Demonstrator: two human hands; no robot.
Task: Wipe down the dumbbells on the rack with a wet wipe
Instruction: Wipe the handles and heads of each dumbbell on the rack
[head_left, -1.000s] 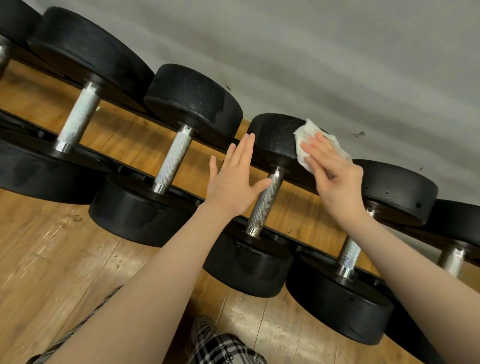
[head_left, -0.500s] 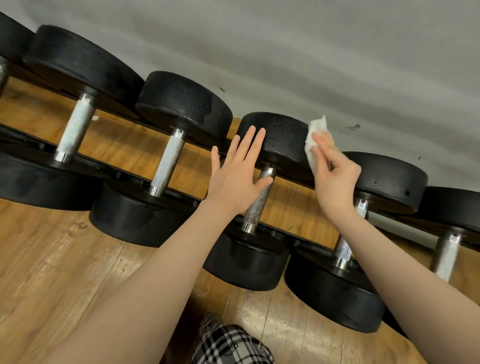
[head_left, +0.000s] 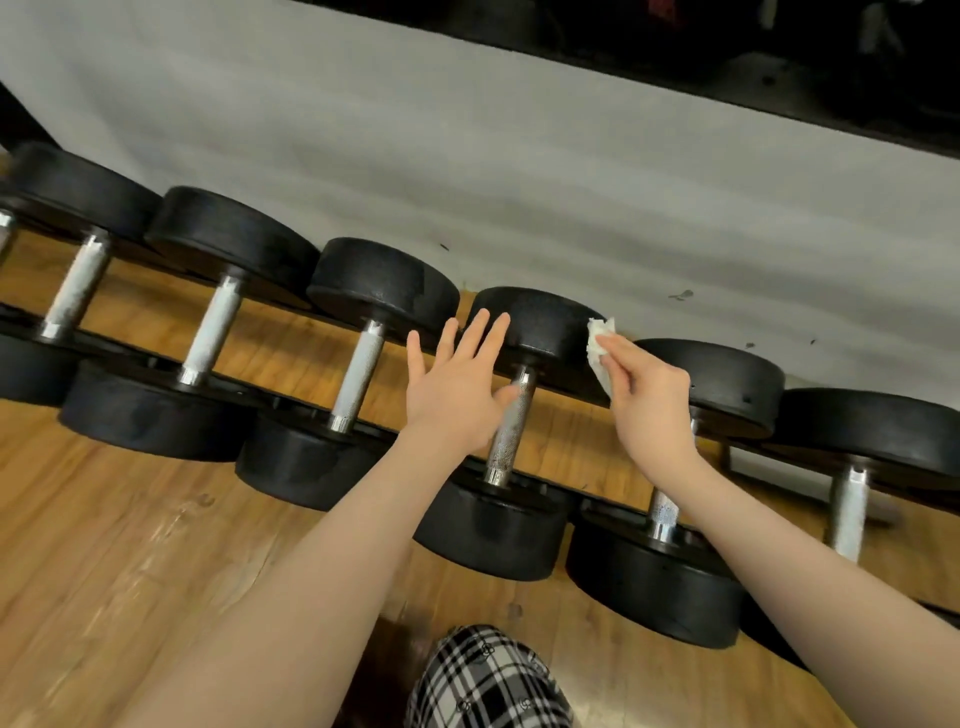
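Row of black dumbbells (head_left: 524, 415) on low rack (head_left: 291, 400) over wood floor (head_left: 130, 545). My left hand (head_left: 457, 387), fingers spread flat, by its handle; right hand (head_left: 649, 400) pinching white wet wipe (head_left: 600, 348) against its far head.

Room backdrop: wooden floor, pale wall panel, dark band above.

We record a floor (head_left: 104, 561) of warm brown wooden boards with visible grain and a few dark knots, filling the lower left and running toward the lower right of the frame. Across the middle we note a light grey wall panel (head_left: 519, 171) with faint wavy shading and some small dark marks at the right. Along the upper right edge we list a dark band (head_left: 675, 41), its contents too dim to tell.
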